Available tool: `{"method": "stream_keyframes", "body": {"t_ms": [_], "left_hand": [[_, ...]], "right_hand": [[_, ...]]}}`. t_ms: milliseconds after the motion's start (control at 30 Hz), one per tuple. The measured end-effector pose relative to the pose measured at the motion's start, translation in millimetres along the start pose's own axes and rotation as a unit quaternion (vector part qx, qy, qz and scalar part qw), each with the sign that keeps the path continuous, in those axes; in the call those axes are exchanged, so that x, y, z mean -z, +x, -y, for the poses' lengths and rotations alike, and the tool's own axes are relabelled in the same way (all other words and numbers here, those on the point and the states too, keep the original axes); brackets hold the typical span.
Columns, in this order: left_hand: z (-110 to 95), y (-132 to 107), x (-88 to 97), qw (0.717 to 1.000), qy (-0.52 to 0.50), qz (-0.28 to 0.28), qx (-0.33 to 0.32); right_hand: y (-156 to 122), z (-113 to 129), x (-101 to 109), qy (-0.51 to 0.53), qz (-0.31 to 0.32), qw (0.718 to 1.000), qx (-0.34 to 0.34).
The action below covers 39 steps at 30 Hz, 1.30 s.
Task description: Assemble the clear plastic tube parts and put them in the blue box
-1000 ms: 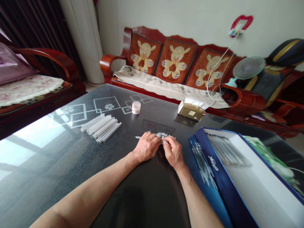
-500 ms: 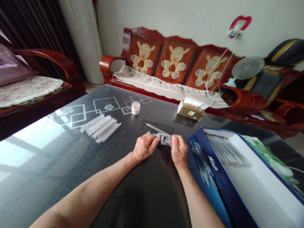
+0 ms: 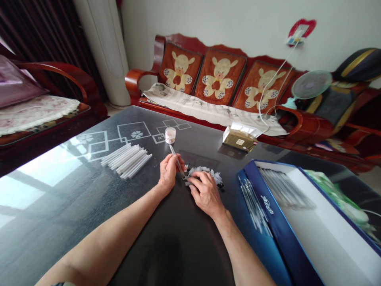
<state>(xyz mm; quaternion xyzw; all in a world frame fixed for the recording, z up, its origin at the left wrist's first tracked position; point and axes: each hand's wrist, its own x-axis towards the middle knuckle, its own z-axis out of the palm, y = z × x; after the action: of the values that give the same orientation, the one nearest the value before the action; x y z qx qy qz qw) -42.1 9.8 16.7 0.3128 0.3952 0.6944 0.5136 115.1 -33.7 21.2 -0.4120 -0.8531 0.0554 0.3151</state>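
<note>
My left hand (image 3: 169, 171) is closed round a slim whitish pen barrel (image 3: 173, 151), tilted with its tapered end pointing up and away. The barrel's lower end comes down beside the fingertips of my right hand (image 3: 205, 190). My right hand is bent over a pile of small clear and white plastic pieces (image 3: 216, 174), which look like pen caps, with some black bits among them. Its thumb and fingers are drawn together at the pile's left edge; what they pinch is too small to make out. Left of my hands lies a row of white pen barrels (image 3: 126, 159).
A small round jar (image 3: 170, 135) stands beyond my left hand. On the right, a blue box (image 3: 275, 210) holds a bundle of grey rods (image 3: 284, 186), with thin refills (image 3: 253, 204) on its blue flap. A tissue box (image 3: 239, 138) sits near the table's far edge.
My left hand has shifted left and now holds the barrel upright at a slant. My right hand has let go of the barrel and moved left over the small pieces.
</note>
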Motion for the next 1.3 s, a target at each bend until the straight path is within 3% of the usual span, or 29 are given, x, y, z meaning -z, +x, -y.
{"method": "stream_keyframes", "body": {"t_ms": [200,333,433,500,567,700,767,833,900,1000,1200,1300], "left_hand": [[-0.1,-4.9,-2.9,0.996,0.074,0.042,-0.036],[-0.3,-7.1,-4.1,0.992,0.101,0.055,-0.048],[1.3,-9.8,-2.5,0.982,0.161,0.084,-0.052],[2.1,-13.2,-1.2,0.958,0.243,0.135,-0.07],[1.6,-17.4,-0.7,0.914,0.334,0.204,-0.105],[-1.7,-23.4,-1.9,0.826,0.433,0.323,-0.162],[-2.4,-24.2,-2.4,0.805,0.448,0.349,-0.171],[-1.7,-24.2,-2.4,0.792,0.459,0.36,-0.181],[-0.2,-23.9,-2.0,0.781,0.47,0.363,-0.194],[2.4,-23.7,-1.1,0.767,0.485,0.364,-0.211],[3.3,-24.0,-0.9,0.762,0.491,0.368,-0.209],[-0.1,-24.3,-2.0,0.768,0.489,0.364,-0.195]], "right_hand": [[-0.8,0.1,-4.9,-0.037,0.022,0.999,-0.011],[-0.2,-5.8,-6.5,0.075,-0.075,0.994,-0.035],[0.0,-13.7,-6.9,0.198,-0.16,0.959,-0.124],[1.2,-18.5,-5.9,0.315,-0.192,0.904,-0.215],[4.0,-22.4,-3.3,0.448,-0.217,0.819,-0.286],[10.9,-28.8,3.7,0.627,-0.269,0.646,-0.341],[12.8,-31.7,5.9,0.659,-0.287,0.591,-0.366],[13.1,-33.9,6.4,0.671,-0.292,0.56,-0.388],[12.3,-34.6,5.5,0.675,-0.285,0.552,-0.397],[10.9,-33.2,3.5,0.677,-0.269,0.565,-0.388],[7.6,-29.9,-1.0,0.653,-0.232,0.627,-0.357],[4.9,-29.4,-3.4,0.611,-0.221,0.677,-0.345]]}}
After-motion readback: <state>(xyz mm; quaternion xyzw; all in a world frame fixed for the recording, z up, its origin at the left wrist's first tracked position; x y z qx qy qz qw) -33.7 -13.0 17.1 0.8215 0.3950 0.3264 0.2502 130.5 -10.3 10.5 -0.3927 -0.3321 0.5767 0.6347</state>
